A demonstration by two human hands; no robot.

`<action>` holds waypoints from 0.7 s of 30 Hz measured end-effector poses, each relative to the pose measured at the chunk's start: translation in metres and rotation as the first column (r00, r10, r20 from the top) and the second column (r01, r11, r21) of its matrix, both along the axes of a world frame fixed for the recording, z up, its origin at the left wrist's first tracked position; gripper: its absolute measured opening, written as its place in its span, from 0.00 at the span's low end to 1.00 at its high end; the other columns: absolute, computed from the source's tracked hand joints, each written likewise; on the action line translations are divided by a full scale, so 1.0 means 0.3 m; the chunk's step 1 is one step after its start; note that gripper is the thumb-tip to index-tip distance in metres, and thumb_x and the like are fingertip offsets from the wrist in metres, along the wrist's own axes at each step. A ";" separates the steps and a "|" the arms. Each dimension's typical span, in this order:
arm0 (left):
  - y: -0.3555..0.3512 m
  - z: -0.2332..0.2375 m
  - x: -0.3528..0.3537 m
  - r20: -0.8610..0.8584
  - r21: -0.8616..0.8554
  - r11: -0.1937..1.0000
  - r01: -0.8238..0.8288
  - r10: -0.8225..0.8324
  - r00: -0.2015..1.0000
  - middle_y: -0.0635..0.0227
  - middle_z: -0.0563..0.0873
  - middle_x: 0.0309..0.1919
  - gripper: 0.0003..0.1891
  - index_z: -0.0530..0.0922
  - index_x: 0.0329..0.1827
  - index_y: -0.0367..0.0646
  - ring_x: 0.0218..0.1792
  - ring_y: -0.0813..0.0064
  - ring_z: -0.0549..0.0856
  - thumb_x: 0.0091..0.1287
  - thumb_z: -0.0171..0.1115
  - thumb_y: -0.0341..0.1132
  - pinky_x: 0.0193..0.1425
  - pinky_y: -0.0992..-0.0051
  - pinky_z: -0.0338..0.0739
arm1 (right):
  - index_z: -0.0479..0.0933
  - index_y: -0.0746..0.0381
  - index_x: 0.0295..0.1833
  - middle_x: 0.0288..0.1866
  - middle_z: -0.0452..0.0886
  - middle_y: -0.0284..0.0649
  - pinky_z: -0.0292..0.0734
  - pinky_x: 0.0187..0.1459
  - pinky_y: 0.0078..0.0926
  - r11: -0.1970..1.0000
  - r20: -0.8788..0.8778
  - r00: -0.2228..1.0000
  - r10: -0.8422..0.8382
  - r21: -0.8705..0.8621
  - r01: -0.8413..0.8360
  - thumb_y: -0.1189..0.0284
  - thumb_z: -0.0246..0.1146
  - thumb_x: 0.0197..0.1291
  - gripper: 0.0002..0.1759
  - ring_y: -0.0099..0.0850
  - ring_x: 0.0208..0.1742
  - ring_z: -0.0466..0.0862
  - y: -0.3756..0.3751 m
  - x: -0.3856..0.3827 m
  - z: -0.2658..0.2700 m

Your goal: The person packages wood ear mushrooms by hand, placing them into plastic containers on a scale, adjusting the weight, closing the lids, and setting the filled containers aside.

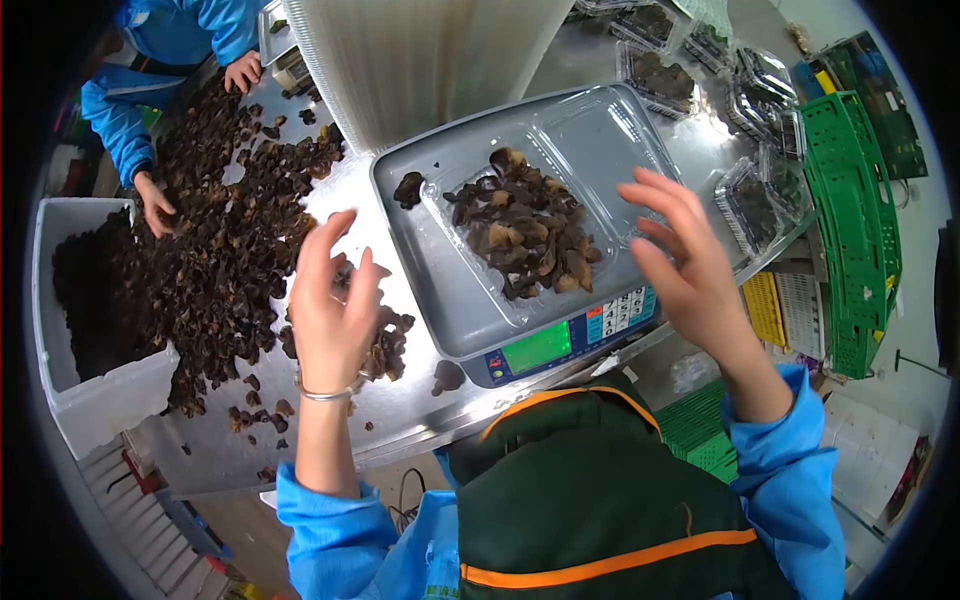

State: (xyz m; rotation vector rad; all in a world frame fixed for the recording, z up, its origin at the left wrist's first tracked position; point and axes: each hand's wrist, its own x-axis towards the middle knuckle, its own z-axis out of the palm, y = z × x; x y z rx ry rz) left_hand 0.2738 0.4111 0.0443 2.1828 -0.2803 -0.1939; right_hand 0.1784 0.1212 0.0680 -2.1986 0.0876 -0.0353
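The left hand (335, 300) hung above the worktop (400, 425) with its fingers loosely spread and pointing away from the person. Nothing showed in its grip. A thin bangle (326, 395) sat on that wrist. Just under and beyond its fingers lay the near edge of a wide pile (230, 240) of dark dried fungus, spread loose over the steel.

The right hand (680, 270) was open too, with fingers fanned and slightly bent, and held nothing. It hovered over the right edge of the scale (440, 290). To its left, between the two hands, a clear tray (610, 150) lay open on the scale pan, and one half held a heap (525, 235) of the fungus. One loose piece (408, 188) lay on the pan beside the tray, nearer the left hand. The scale's green display (537, 347) sat below the tray, towards the person.

Far out past the left hand a co-worker in blue sleeves had one hand (155, 200) in the pile and the other (243, 72) at its far edge. A white box (100, 400) of fungus stood to the left of that. Beyond the right hand lay filled packs (660, 80), and to its right, green crates (850, 230).
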 end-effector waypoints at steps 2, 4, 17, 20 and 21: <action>0.175 -0.218 -0.141 0.179 0.316 0.945 -0.081 0.024 0.984 0.52 0.64 0.65 0.37 0.62 0.67 0.42 0.62 0.56 0.68 0.54 0.68 0.40 0.60 0.58 0.67 | 0.66 0.58 0.62 0.63 0.64 0.47 0.69 0.56 0.30 0.995 0.025 0.999 -0.025 0.100 0.022 0.75 0.61 0.53 0.28 0.44 0.63 0.65 -0.042 -0.048 -0.037; 0.241 -0.359 -0.358 0.158 0.568 0.823 0.021 -0.134 0.978 0.48 0.58 0.67 0.49 0.59 0.69 0.43 0.67 0.46 0.57 0.44 0.73 0.51 0.67 0.50 0.52 | 0.68 0.57 0.60 0.61 0.64 0.47 0.69 0.55 0.31 0.972 -0.020 0.997 -0.078 0.220 0.081 0.79 0.62 0.51 0.28 0.44 0.60 0.67 -0.046 -0.091 -0.095; 0.248 -0.576 -0.348 0.251 0.446 0.893 -0.061 -0.059 0.966 0.61 0.77 0.49 0.24 0.76 0.57 0.56 0.48 0.60 0.77 0.55 0.62 0.28 0.48 0.66 0.75 | 0.77 0.60 0.46 0.59 0.64 0.50 0.67 0.51 0.37 0.937 0.144 0.989 0.038 -0.348 0.014 0.73 0.70 0.44 0.20 0.45 0.52 0.70 0.307 0.029 -0.090; 0.248 -0.583 -0.360 0.251 0.218 0.943 -0.252 0.195 0.948 0.61 0.79 0.47 0.17 0.78 0.53 0.48 0.44 0.63 0.79 0.59 0.60 0.28 0.48 0.69 0.76 | 0.78 0.59 0.42 0.60 0.65 0.50 0.66 0.52 0.41 0.855 0.058 0.969 0.240 -0.486 -0.182 0.68 0.72 0.39 0.20 0.48 0.53 0.68 0.272 0.010 -0.135; 0.264 -0.537 -0.332 0.312 0.198 0.928 -0.315 0.245 0.918 0.61 0.79 0.46 0.15 0.78 0.52 0.44 0.43 0.65 0.80 0.61 0.59 0.29 0.47 0.71 0.76 | 0.78 0.60 0.39 0.59 0.66 0.49 0.67 0.51 0.41 0.852 0.033 0.965 0.260 -0.479 -0.213 0.68 0.72 0.39 0.18 0.48 0.52 0.68 0.248 0.001 -0.129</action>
